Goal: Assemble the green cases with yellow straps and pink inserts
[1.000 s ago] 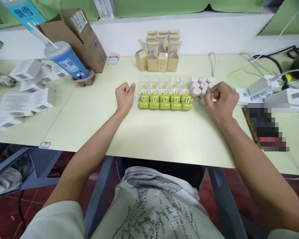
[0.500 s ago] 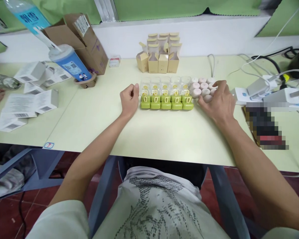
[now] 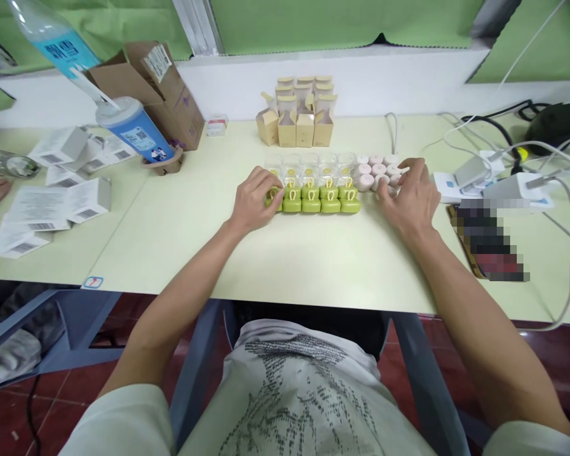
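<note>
Grip of your left hand curled at green loop-topped caps, pinch unclear; right hand spread around pinkish rounds, both groups nearer worktop's back edge. Likely grasping step; calls for light pinch.

The lime-green, loop-topped caps look like smooth, glossy plastic, the clear rounded cups like shiny plastic. The pale-pink round pieces look smooth and matt, the tan open-flapped boxes like matt card.

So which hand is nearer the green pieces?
Left. The left hand is at the left end of the green pieces; the right hand is off to their right, by pink pieces.
</note>
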Motion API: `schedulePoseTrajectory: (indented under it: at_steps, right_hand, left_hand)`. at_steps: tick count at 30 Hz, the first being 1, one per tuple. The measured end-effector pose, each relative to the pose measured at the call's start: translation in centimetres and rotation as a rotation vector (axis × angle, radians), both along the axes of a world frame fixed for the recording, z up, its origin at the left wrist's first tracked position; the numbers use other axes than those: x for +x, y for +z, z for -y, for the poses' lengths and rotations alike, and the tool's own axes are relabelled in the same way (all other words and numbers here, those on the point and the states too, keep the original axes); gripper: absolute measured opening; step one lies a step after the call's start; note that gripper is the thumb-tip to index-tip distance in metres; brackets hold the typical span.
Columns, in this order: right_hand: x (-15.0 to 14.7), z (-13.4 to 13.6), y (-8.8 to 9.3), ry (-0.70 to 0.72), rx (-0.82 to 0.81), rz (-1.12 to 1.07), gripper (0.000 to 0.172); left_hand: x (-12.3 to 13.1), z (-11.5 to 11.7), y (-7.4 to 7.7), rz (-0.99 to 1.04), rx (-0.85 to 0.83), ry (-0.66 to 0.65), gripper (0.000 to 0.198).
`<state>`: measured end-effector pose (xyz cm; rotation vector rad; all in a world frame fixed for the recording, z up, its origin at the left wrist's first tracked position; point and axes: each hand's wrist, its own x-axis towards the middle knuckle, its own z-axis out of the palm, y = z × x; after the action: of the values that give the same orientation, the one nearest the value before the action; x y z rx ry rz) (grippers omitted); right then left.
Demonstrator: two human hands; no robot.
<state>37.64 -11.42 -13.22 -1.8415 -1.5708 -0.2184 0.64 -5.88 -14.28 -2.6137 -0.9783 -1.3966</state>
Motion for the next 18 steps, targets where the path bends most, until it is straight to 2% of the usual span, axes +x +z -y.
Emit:
schedulePoseTrajectory:
  at_steps: [5,8,11,14,18]
  right_hand:
    - [-0.2,0.3,0.7,0.009,-0.075,-0.041,0.03]
    - [-0.3,0.9,1.0,0.054,-0.096,-0.086,0.025]
    - [-0.3,1.3,1.4,0.078,-0.077,-0.138,0.024]
    - [0.2,1.4,2.0,0.063,-0.028,-0.171,0.023]
    - [0.7,1.8,3.4,-0.011,-0.121,-0.089,0.021]
  left_hand:
    - [0.1,-0.2,-0.1,-0.057,-0.009,-0.035,0.024]
    - [-0.4,0.8,0.3,-0.127,-0.023,-0.002,0.026]
    - [-1.6,3.6,0.9,-0.268,-0.01,0.057,0.027]
    - [-2.5,7.6,1.3,-0.342,0.012,0.161,0.025]
    - [-0.7,11.9,1.1,-0.345,0.035,0.217,0.024]
